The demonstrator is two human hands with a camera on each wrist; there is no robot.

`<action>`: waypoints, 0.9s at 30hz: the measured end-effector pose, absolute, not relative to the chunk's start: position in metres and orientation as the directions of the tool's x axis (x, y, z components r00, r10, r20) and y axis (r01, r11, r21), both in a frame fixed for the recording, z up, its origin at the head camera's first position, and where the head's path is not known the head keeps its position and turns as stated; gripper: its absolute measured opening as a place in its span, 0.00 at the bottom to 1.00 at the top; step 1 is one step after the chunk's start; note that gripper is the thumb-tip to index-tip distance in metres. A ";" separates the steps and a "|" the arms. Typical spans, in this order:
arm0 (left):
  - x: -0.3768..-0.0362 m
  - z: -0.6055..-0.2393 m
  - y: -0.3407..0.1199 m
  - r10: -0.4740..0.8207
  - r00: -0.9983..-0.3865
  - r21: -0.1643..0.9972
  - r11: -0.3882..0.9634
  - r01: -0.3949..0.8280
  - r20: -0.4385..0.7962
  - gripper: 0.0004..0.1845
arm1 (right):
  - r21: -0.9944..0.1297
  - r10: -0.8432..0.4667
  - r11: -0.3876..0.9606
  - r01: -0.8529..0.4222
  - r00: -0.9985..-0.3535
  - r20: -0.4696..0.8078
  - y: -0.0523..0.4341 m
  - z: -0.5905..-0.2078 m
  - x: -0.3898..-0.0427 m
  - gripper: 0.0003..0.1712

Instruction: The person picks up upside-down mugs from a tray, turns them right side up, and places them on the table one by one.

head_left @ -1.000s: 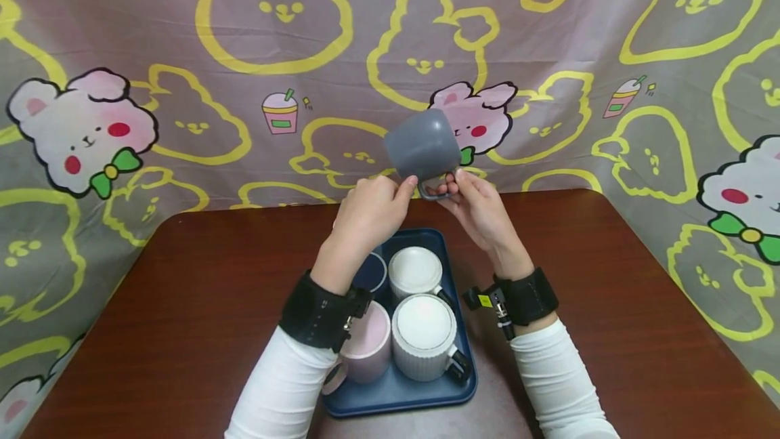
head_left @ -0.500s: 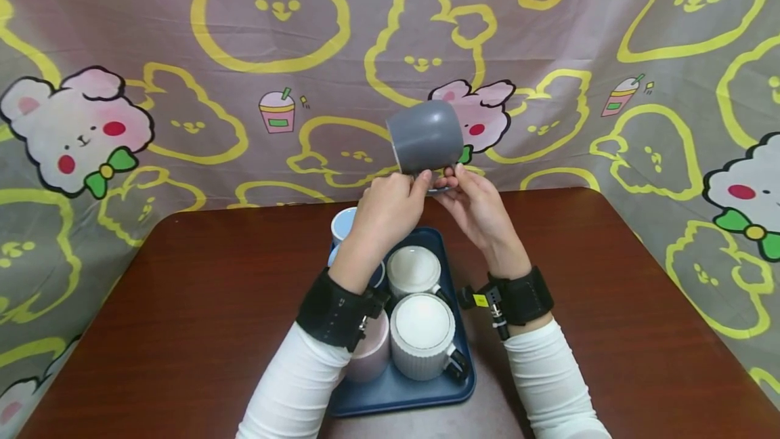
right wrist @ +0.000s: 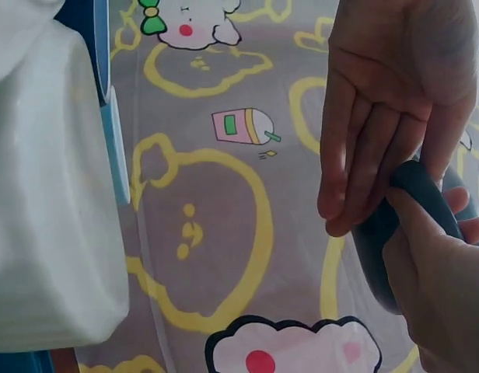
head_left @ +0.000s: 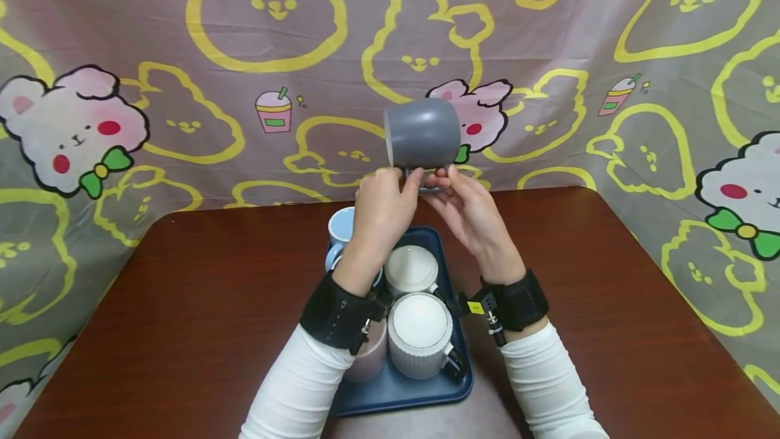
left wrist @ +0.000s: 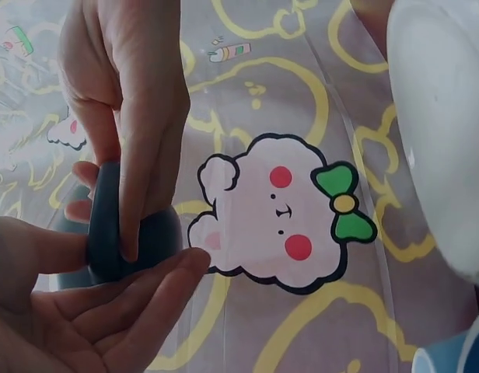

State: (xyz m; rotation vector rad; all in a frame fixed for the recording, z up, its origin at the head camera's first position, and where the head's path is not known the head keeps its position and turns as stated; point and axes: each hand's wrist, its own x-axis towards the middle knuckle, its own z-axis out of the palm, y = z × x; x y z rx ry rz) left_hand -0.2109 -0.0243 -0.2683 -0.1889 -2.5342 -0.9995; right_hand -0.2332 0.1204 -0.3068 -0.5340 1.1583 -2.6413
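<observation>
A grey mug (head_left: pixel 423 133) is held on its side above the table's far edge, its mouth facing left and its handle underneath. My left hand (head_left: pixel 384 205) pinches the handle from the left, near the rim end; the left wrist view shows its fingers on the dark handle (left wrist: pixel 106 221). From the right, my right hand (head_left: pixel 478 222) is palm up, its thumb close to the mug's base and its fingers curled at the handle. In the right wrist view the right hand (right wrist: pixel 403 101) and left hand (right wrist: pixel 449 287) meet around the handle.
Below the hands, a blue tray (head_left: pixel 466 374) holds two white mugs with dark handles, the nearer one a ribbed mug (head_left: pixel 420 341), plus a pink mug (head_left: pixel 368 361) and a light blue mug (head_left: pixel 341 224). My left forearm partly covers the tray. A patterned cloth (head_left: pixel 231 26) hangs behind the table (head_left: pixel 201 317).
The grey mug has turned from a tilt to lying nearly level on its side. My left hand has moved slightly right and up, uncovering the light blue mug. My right hand keeps hold.
</observation>
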 end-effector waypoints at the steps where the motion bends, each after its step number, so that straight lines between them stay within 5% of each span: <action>1: -0.211 -0.269 -0.025 -0.029 -0.906 0.637 0.720 0.274 0.422 0.24 | -0.740 -0.331 -0.671 0.045 -0.911 0.244 0.120 -0.307 -0.233 0.14; 14: -0.212 -0.275 -0.025 -0.095 -0.907 0.757 0.590 0.280 0.409 0.18 | -0.800 -0.368 -0.599 0.039 -0.901 0.231 0.120 -0.308 -0.231 0.18; 27: -0.213 -0.276 -0.020 -0.134 -0.925 0.919 0.229 0.321 0.356 0.13 | -0.798 -0.365 -0.598 0.071 -0.911 0.192 0.119 -0.304 -0.227 0.17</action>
